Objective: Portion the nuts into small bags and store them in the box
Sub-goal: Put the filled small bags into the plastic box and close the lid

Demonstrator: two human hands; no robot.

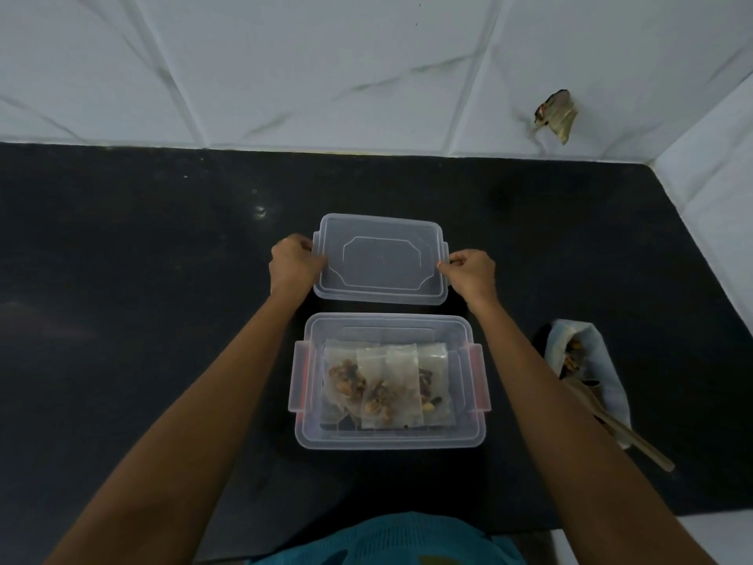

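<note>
Fingers of left hand [294, 261] and right hand [468, 273] pinch the short edges of the clear, flat lid [381, 258], just beyond the box [389, 436]. Portioning looks done: translucent bags [387, 381] of nuts lie overlapped inside the open rectangular plastic box; closing remains. Right of it, a soft pouch [591, 360] with leftover nuts and a wooden spoon [623, 432].

spoon [644, 448] bowl hidden, perhaps inside pouch [604, 358]

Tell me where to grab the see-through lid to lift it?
Grip the lid by its short ends, coming from both sides, fingers pinching the rim. It is flat and wide; the left hand and right hand hold it that way.
</note>
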